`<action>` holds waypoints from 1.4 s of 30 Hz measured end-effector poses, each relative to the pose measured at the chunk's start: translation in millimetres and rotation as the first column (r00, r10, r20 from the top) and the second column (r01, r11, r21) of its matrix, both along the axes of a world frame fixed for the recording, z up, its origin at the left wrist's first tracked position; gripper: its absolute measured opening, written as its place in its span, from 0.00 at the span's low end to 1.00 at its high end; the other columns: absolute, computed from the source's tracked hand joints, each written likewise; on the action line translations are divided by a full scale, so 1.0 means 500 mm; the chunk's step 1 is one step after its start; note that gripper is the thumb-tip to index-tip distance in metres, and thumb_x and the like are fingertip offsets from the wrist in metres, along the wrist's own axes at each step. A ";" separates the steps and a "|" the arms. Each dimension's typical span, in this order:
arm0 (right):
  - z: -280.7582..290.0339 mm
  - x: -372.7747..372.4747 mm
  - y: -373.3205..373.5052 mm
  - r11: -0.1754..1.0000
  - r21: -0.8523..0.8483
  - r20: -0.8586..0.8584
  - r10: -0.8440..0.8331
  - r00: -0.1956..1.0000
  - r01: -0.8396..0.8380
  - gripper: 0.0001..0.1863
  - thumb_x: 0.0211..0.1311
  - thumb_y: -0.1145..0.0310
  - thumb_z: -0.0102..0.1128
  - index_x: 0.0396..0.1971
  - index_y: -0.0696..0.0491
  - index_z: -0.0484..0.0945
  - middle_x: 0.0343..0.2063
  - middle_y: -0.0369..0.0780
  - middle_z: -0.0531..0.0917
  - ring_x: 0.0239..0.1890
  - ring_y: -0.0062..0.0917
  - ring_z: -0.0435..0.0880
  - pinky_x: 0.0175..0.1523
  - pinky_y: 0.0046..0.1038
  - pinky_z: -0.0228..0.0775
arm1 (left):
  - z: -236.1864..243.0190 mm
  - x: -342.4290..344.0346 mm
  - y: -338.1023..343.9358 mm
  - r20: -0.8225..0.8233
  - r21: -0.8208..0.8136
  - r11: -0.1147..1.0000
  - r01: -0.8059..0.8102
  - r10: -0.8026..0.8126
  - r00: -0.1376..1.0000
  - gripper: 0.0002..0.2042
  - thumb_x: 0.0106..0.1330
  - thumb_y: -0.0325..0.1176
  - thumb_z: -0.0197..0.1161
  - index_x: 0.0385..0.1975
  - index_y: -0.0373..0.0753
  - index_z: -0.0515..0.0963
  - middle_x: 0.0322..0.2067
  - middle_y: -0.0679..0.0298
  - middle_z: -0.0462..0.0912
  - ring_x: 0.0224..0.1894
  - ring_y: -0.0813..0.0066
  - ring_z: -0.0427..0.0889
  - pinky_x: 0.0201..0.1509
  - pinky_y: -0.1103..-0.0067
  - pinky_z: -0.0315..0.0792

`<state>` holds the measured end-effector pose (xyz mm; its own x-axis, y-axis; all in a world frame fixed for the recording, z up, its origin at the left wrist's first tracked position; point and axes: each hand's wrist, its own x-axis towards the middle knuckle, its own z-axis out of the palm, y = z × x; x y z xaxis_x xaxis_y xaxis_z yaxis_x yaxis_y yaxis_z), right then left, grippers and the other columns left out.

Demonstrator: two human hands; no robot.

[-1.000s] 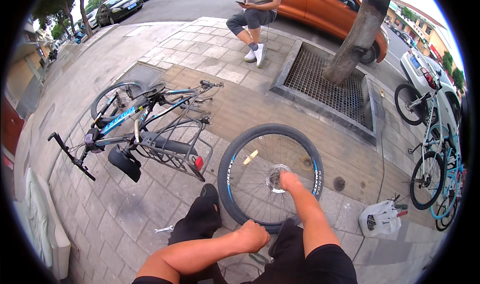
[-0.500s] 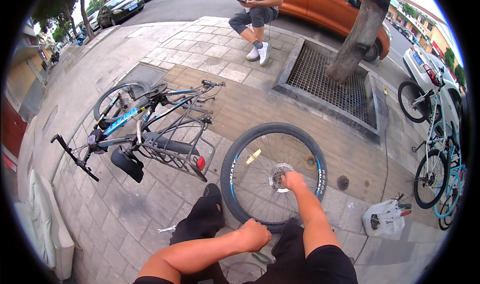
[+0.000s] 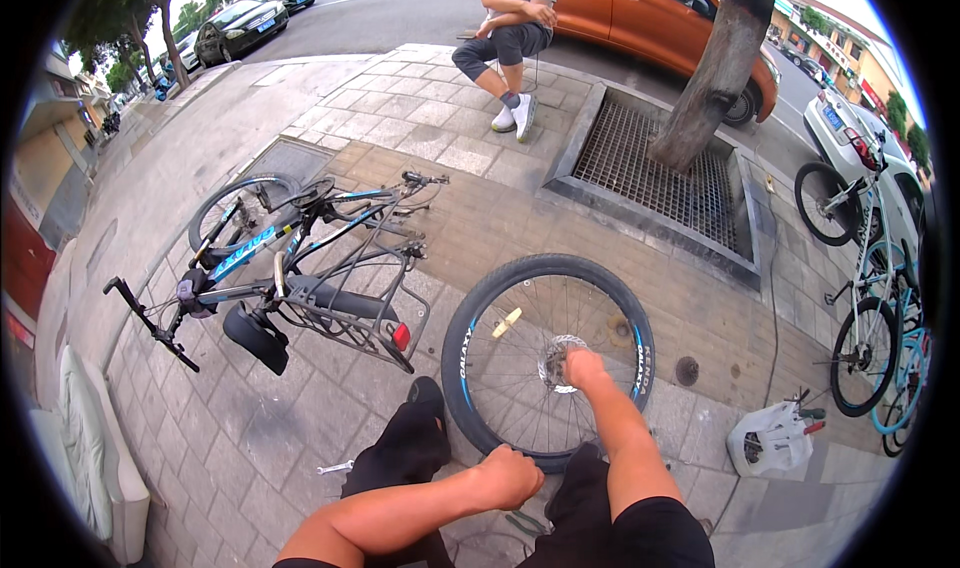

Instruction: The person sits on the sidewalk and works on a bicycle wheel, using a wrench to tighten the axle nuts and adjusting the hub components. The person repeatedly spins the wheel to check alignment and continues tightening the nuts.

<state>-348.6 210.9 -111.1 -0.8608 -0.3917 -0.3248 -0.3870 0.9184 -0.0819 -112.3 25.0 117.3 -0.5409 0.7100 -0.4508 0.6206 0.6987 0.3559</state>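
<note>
In front of my feet is a detached bicycle wheel point(image 3: 461, 320) with a black tyre, thin spokes, a yellow reflector point(image 3: 507, 322) and a brake disc point(image 3: 549, 365) at its centre. My right hand point(image 3: 585, 368) is closed at the hub, over the disc's right side; its fingertips are partly hidden. Near the tyre's lower edge, between my knees, my left hand point(image 3: 510, 476) is curled into a fist. Whatever it may hold cannot be made out. Left of the wheel, a black and blue bicycle point(image 3: 270, 258) lies on its side with a rear rack point(image 3: 350, 318).
An open-end wrench point(image 3: 336, 467) lies on the paving by my left leg. A cut white plastic jug point(image 3: 770, 438) holding tools stands at right. Across from me sits a person point(image 3: 515, 28), near a tree point(image 3: 715, 78) in a grated planter. Parked bicycles point(image 3: 862, 338) line the right.
Both of my hands stay almost where they were. The seated person's arms have shifted, and the dark flat item there sits lower and further left. My view has tilted slightly.
</note>
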 end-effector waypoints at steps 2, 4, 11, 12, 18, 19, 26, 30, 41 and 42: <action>0.005 -0.004 -0.012 0.994 0.016 0.075 -0.113 0.991 0.113 0.23 0.70 0.51 0.51 0.39 0.55 0.87 0.45 0.48 0.88 0.48 0.42 0.87 0.55 0.44 0.78 | -0.007 0.003 -0.001 -0.019 -0.001 1.000 -0.017 0.017 1.000 0.11 0.65 0.35 0.56 0.37 0.36 0.82 0.36 0.55 0.86 0.39 0.57 0.87 0.43 0.64 0.76; 0.010 -0.003 -0.014 0.967 0.027 0.094 -0.253 0.963 0.252 0.24 0.71 0.50 0.51 0.39 0.55 0.87 0.45 0.48 0.88 0.49 0.42 0.87 0.55 0.44 0.78 | -0.011 0.002 -0.001 -0.027 0.007 1.000 -0.021 0.021 0.999 0.12 0.65 0.36 0.56 0.37 0.36 0.82 0.37 0.55 0.86 0.39 0.57 0.87 0.43 0.64 0.76; 0.031 0.014 -0.024 0.998 0.036 0.012 -0.055 0.998 0.055 0.19 0.69 0.58 0.54 0.47 0.55 0.83 0.49 0.46 0.88 0.53 0.37 0.87 0.56 0.41 0.79 | -0.009 -0.004 -0.014 -0.025 0.013 0.999 -0.043 0.043 0.999 0.12 0.65 0.38 0.56 0.37 0.36 0.82 0.36 0.55 0.86 0.39 0.56 0.87 0.43 0.62 0.76; 0.005 0.009 -0.010 0.998 0.050 -0.023 -0.041 0.999 0.042 0.19 0.69 0.58 0.55 0.48 0.56 0.83 0.49 0.46 0.87 0.53 0.37 0.87 0.56 0.41 0.79 | -0.010 -0.005 -0.010 -0.039 0.022 0.999 -0.044 0.045 0.998 0.13 0.65 0.38 0.56 0.37 0.36 0.82 0.36 0.55 0.86 0.39 0.56 0.87 0.42 0.62 0.76; 0.020 -0.006 -0.025 0.983 0.059 0.163 -0.182 0.970 0.174 0.21 0.69 0.56 0.56 0.49 0.57 0.81 0.48 0.49 0.87 0.51 0.42 0.87 0.55 0.43 0.78 | -0.015 -0.004 -0.015 0.004 0.020 0.998 -0.062 0.062 0.998 0.13 0.65 0.38 0.57 0.37 0.36 0.82 0.36 0.54 0.86 0.39 0.56 0.87 0.43 0.62 0.77; 0.037 -0.002 -0.028 0.974 0.053 0.190 -0.225 0.956 0.219 0.22 0.69 0.54 0.56 0.50 0.58 0.80 0.48 0.50 0.87 0.50 0.43 0.87 0.55 0.44 0.78 | -0.015 -0.003 -0.016 0.000 0.010 0.998 -0.062 0.062 0.998 0.13 0.65 0.38 0.56 0.37 0.36 0.82 0.36 0.54 0.86 0.39 0.56 0.87 0.43 0.62 0.77; -0.040 0.007 0.022 0.999 -0.019 -0.050 -0.046 0.998 0.046 0.24 0.72 0.49 0.49 0.43 0.56 0.84 0.45 0.49 0.88 0.50 0.43 0.87 0.54 0.45 0.78 | -0.019 -0.005 -0.005 -0.020 0.034 0.999 -0.026 0.027 0.999 0.12 0.65 0.38 0.57 0.35 0.37 0.82 0.36 0.55 0.86 0.39 0.57 0.87 0.42 0.62 0.77; -0.008 0.004 -0.017 0.983 0.018 0.127 -0.184 0.975 0.183 0.21 0.69 0.55 0.53 0.46 0.57 0.81 0.46 0.50 0.87 0.49 0.44 0.87 0.55 0.46 0.78 | -0.019 0.002 -0.010 -0.021 0.010 0.998 -0.057 0.057 0.998 0.11 0.64 0.38 0.57 0.34 0.37 0.83 0.36 0.55 0.86 0.39 0.57 0.87 0.43 0.63 0.77; -0.016 0.001 0.004 0.987 0.055 0.125 -0.156 0.980 0.150 0.24 0.70 0.51 0.51 0.48 0.56 0.83 0.49 0.51 0.86 0.52 0.44 0.86 0.56 0.43 0.77 | -0.010 -0.006 -0.003 0.003 -0.008 1.000 -0.026 0.026 1.000 0.12 0.65 0.37 0.56 0.37 0.37 0.83 0.38 0.55 0.86 0.40 0.57 0.88 0.44 0.63 0.77; 0.015 0.003 -0.018 0.978 0.049 0.172 -0.210 0.963 0.204 0.22 0.69 0.54 0.53 0.50 0.57 0.81 0.49 0.51 0.86 0.52 0.44 0.86 0.57 0.44 0.77 | -0.008 -0.003 -0.007 0.011 -0.019 0.999 -0.042 0.042 0.999 0.12 0.66 0.37 0.56 0.37 0.37 0.83 0.38 0.55 0.86 0.40 0.57 0.88 0.44 0.63 0.77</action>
